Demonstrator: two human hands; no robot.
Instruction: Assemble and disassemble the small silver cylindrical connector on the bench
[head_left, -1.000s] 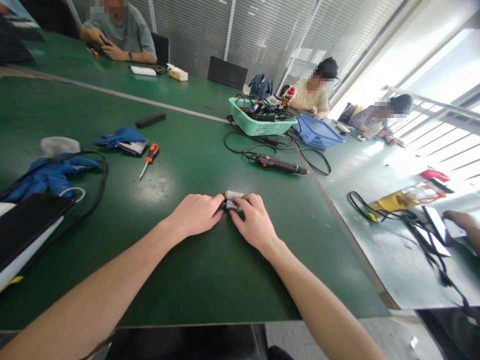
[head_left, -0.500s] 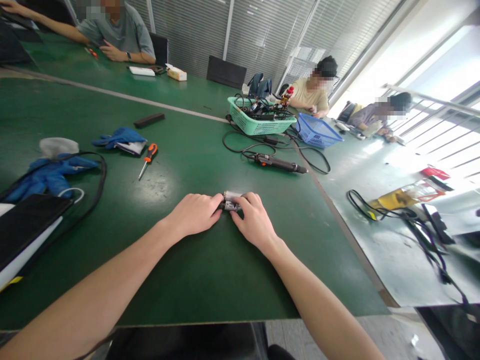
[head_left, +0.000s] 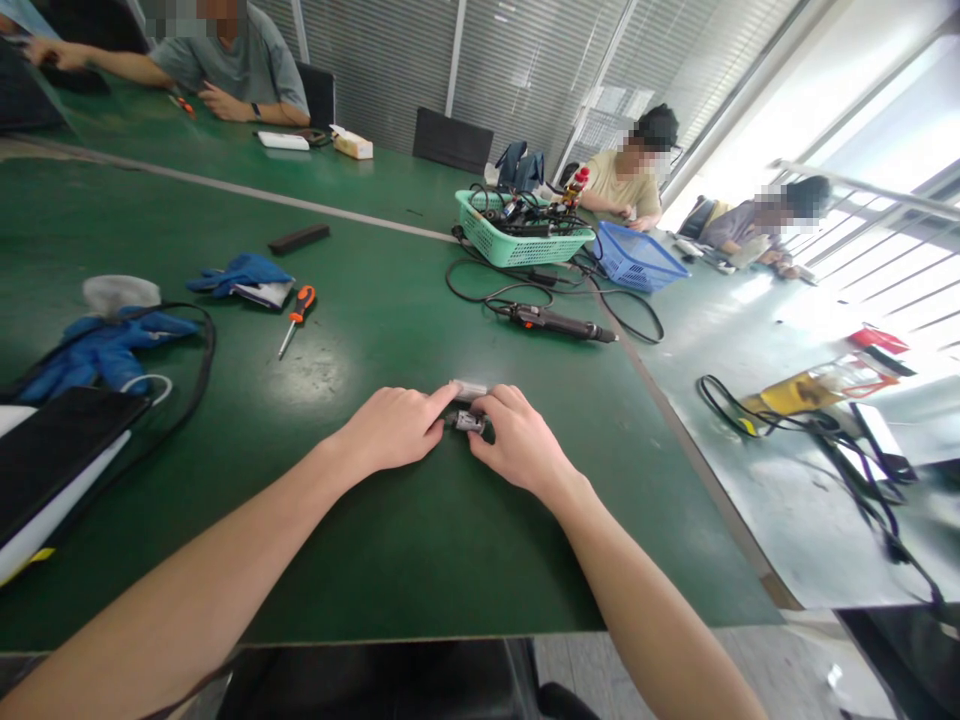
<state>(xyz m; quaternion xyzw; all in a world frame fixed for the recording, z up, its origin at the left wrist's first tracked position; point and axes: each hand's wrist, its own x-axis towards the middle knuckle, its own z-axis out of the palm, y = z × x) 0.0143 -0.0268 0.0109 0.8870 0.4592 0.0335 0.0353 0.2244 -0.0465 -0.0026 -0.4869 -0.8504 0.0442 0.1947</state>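
On the green table (head_left: pixel 390 560) in front of me, two small silvery cylindrical pieces lie between my hands, too small to name exactly. The farther silver cylinder (head_left: pixel 471 391) has the left index fingertip on its left end. Nearer to me is the grey cylindrical piece (head_left: pixel 469 422), with dark markings. My left hand (head_left: pixel 394 425) is closed, its thumb at the left end of the nearer piece. From the right, my right hand (head_left: pixel 521 440) pinches the nearer piece, its fingers curled beside the farther cylinder. The fingers hide parts of both pieces.
An orange-handled screwdriver (head_left: pixel 298 318) and blue gloves (head_left: pixel 244 275) lie to the left. Beyond my hands are a corded electric screwdriver (head_left: pixel 559 323), a green basket (head_left: pixel 517 245) of cables and tools, and a blue basket (head_left: pixel 637 262). Other people sit farther off.
The two silvery pieces have come apart slightly, with a dark gap between them. My left index finger has stretched onto the farther one; my right hand has shifted slightly right.
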